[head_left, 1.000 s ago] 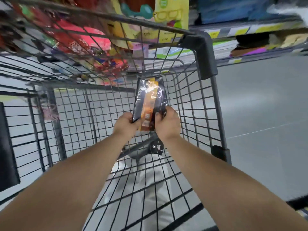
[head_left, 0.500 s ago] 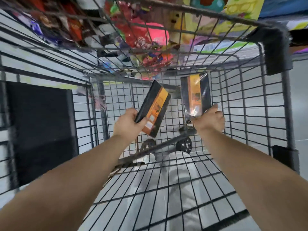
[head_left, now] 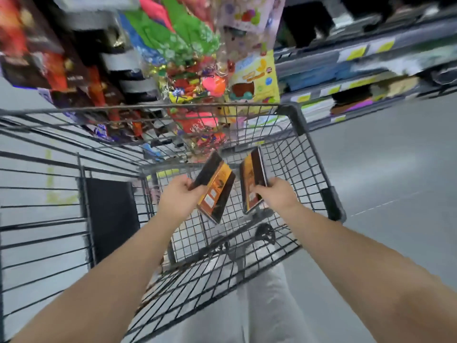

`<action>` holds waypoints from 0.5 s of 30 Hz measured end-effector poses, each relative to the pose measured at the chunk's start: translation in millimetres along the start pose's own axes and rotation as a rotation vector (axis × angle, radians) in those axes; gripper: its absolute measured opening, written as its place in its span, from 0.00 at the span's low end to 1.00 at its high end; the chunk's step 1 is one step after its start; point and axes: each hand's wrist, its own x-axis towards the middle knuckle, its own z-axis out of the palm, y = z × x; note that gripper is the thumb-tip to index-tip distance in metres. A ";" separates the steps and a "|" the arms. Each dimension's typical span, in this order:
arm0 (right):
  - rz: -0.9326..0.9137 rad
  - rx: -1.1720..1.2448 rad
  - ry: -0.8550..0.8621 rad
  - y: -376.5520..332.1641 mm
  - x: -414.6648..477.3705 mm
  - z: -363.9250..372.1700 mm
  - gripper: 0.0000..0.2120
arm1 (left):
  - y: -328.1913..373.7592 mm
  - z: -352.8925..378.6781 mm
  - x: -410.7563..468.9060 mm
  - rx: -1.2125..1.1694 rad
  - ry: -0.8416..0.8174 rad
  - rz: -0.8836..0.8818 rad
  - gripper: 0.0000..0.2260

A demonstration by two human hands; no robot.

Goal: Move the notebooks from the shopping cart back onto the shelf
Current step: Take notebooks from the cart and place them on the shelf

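**Orange and black, and only half way there**

Bare arms reach forward over the wire floor of the shopping cart (head_left: 188, 280). Pale trouser legs (head_left: 262, 305) show through the wires below.

A bit further out is the left hand (head_left: 179, 200). Its fingers are curled round the edge of the left notebook (head_left: 215, 191), which is black with an orange band, and it holds on tight. Just beside it, the right hand (head_left: 278, 198) grips the right notebook (head_left: 253, 180), which looks the same. Both notebooks are tilted and held up off the cart floor. They do not touch each other. They seem to be inside the cart, lower than its top rail.

On the left side of the cart stands a black panel (head_left: 111, 219). I can see no other notebook lying in the cart.

Past the front of the cart hang bright toy packs (head_left: 197, 58) in pink, green and yellow. Further off to the right is the shelf (head_left: 371, 60), with yellow price tags and flat stacks of paper things. It is well apart from the hands.

So the picking up looks done for these two. What is left is to lift them over the rail, carry them to the shelf and put them down. The shelf is too blurry to tell which row is theirs.
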 end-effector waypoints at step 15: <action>-0.100 0.619 0.463 80.7 -130.8 -175.2 0.07 | 157.7 62.4 -90.1 -0.300 -0.060 0.234 0.16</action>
